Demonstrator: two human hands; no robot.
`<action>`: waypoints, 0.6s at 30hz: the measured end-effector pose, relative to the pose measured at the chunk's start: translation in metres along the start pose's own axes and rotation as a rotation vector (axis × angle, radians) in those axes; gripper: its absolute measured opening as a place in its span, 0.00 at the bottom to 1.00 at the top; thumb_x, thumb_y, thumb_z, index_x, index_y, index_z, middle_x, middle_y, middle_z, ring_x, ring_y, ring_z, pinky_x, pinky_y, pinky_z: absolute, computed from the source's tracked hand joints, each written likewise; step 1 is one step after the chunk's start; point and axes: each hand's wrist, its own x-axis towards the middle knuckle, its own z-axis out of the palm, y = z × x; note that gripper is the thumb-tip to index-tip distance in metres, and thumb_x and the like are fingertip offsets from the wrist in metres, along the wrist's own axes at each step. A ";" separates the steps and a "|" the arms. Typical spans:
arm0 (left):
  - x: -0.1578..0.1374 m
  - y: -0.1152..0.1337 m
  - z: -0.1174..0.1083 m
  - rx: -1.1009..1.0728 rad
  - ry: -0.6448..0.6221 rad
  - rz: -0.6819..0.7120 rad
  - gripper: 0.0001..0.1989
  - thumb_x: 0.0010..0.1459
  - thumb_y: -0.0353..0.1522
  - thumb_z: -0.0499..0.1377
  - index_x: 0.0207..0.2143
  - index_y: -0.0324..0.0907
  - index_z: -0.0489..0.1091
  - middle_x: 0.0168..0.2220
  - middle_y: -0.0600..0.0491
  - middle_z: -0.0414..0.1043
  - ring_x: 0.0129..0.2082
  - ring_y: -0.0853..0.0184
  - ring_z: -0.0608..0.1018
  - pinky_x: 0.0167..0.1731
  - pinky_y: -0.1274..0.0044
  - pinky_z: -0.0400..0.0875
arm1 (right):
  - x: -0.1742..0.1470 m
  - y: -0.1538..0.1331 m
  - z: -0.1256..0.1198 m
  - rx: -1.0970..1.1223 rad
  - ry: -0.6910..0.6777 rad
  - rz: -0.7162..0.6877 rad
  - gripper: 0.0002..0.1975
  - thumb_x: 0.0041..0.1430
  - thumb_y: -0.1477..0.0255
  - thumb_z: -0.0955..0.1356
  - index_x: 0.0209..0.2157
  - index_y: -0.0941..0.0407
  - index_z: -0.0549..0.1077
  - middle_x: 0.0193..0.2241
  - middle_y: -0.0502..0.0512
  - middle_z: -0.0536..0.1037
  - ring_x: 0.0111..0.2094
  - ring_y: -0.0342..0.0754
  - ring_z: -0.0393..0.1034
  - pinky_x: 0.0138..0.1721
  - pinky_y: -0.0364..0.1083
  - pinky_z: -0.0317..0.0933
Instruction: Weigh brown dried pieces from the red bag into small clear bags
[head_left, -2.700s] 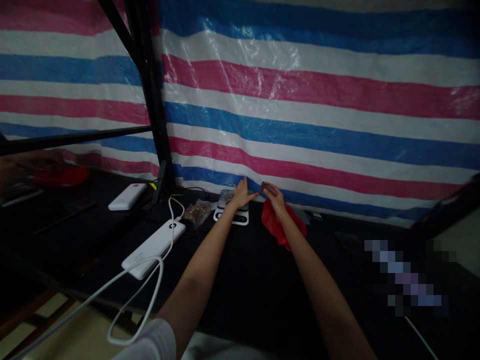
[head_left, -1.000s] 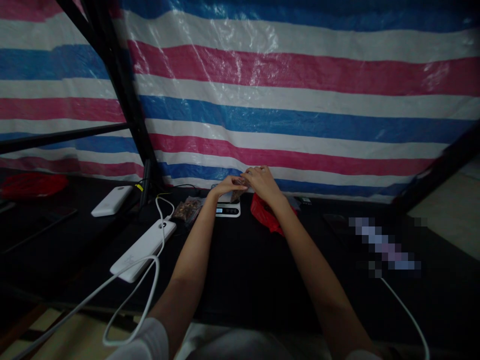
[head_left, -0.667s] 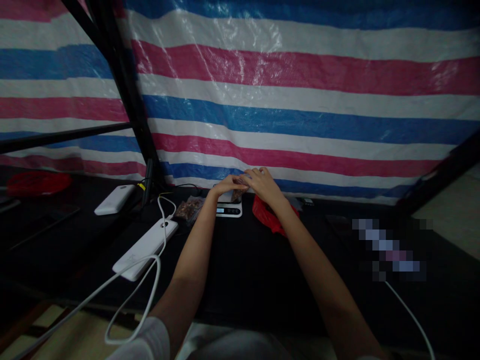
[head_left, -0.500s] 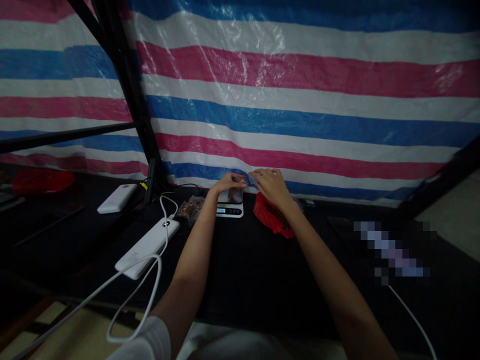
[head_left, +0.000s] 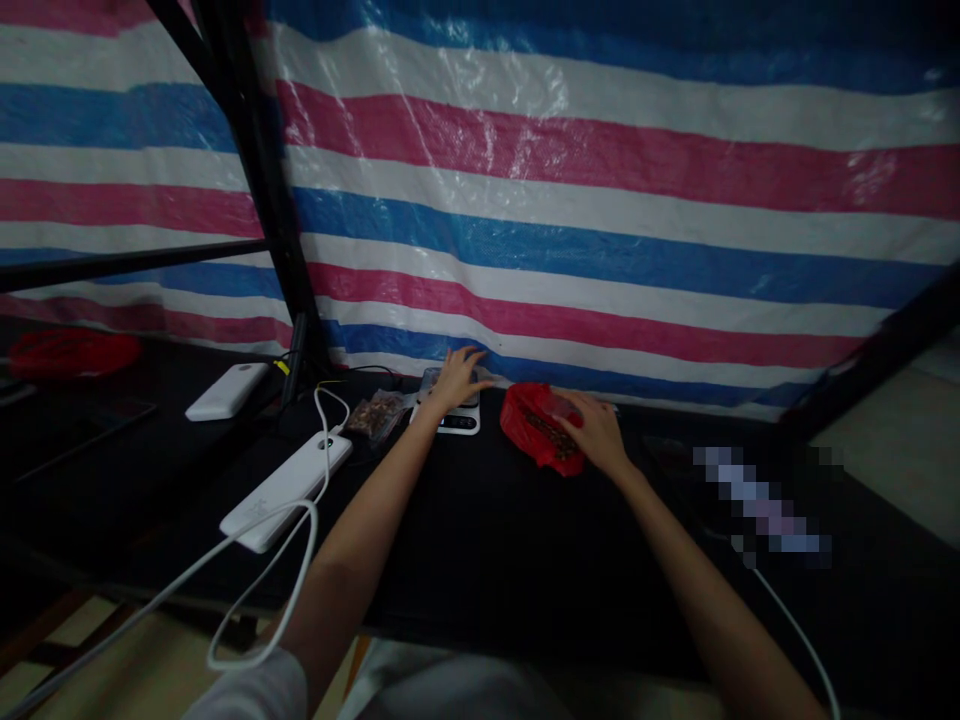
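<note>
My left hand [head_left: 455, 382] is over the white kitchen scale [head_left: 466, 423], its fingers spread apart. It partly hides the weighing plate and whatever lies there. To its right sits an open red plastic bag [head_left: 517, 420] holding small brown pieces. My right hand [head_left: 596, 428] reaches over the bag's right side, fingers and thumb curled round a small see-through thing [head_left: 564, 408] that is too dim to name. Left of the scale lies a clear bag of brown pieces [head_left: 375, 413].
Two white power banks [head_left: 289, 492] [head_left: 227, 391] lie on the black table [head_left: 480, 540], with a looped white cable [head_left: 316, 545] at the left. A black metal post [head_left: 262, 190] and a striped tarp [head_left: 585, 230] stand behind. Another red bag [head_left: 73, 354] lies far left.
My hands have moved apart. The left one has spread its fingers over the scale; the right one has come down and right to the red bag, whose opening now shows.
</note>
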 end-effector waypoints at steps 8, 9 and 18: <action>-0.028 0.075 0.042 0.150 -0.123 0.131 0.14 0.61 0.32 0.44 0.33 0.38 0.68 0.33 0.49 0.71 0.36 0.66 0.72 0.39 0.74 0.63 | -0.016 0.014 0.034 0.281 0.183 0.238 0.25 0.53 0.60 0.63 0.52 0.54 0.60 0.47 0.58 0.69 0.43 0.53 0.67 0.44 0.53 0.59; -0.031 0.077 0.050 0.164 -0.184 0.146 0.14 0.61 0.32 0.45 0.33 0.38 0.68 0.33 0.49 0.71 0.36 0.66 0.73 0.38 0.73 0.62 | -0.017 0.015 0.038 0.292 0.170 0.224 0.26 0.54 0.60 0.63 0.53 0.54 0.60 0.48 0.59 0.68 0.44 0.53 0.66 0.45 0.53 0.59; -0.036 0.061 0.062 0.183 -0.263 0.138 0.13 0.60 0.33 0.46 0.35 0.37 0.68 0.36 0.48 0.73 0.38 0.65 0.73 0.39 0.72 0.60 | -0.020 0.014 0.051 0.283 -0.062 0.088 0.22 0.55 0.60 0.62 0.50 0.54 0.64 0.43 0.58 0.70 0.42 0.52 0.67 0.44 0.51 0.61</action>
